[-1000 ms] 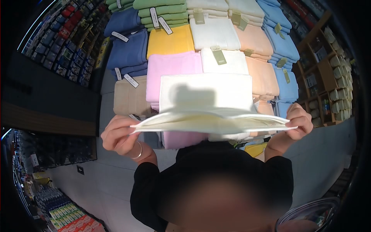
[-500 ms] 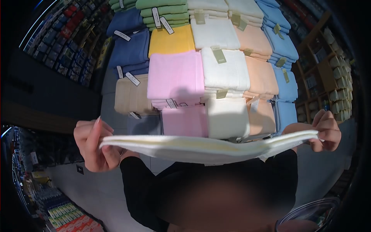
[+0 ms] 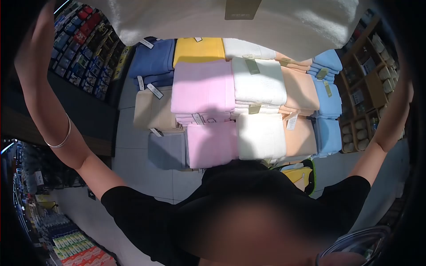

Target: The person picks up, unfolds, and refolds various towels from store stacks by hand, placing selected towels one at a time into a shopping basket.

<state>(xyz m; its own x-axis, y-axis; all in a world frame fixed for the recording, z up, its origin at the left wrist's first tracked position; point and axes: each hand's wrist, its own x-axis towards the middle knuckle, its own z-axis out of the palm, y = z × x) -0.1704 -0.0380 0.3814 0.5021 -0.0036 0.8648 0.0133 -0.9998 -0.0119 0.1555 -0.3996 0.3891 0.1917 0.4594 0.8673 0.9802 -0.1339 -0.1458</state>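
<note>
A white towel (image 3: pixel 177 22) hangs spread out across the top of the view, its lower edge above the stacks. A dark olive label (image 3: pixel 242 9) is on it. My left hand (image 3: pixel 37 35) is raised at the upper left edge, its fingers out of sight. At the right edge my right hand (image 3: pixel 407 77) is raised too, dim and mostly cut off. The towel stays up between my two arms, closed in both hands as far as its hang shows; the grips themselves are hidden. Folded pink towels (image 3: pixel 202 86) and folded white towels (image 3: pixel 259 82) lie in stacks below.
Other stacks hold blue towels (image 3: pixel 151 60), peach towels (image 3: pixel 299 88), yellow towels (image 3: pixel 199 51) and a grey towel (image 3: pixel 166 150). A green-rimmed container (image 3: pixel 314 177) is close to my body. Packed shelves (image 3: pixel 84 57) are at left, a wooden shelf unit (image 3: pixel 366 75) at right.
Both hands have lifted the white towel from low in front of my body to the top of the view. It has gone from a folded strip to a spread sheet.
</note>
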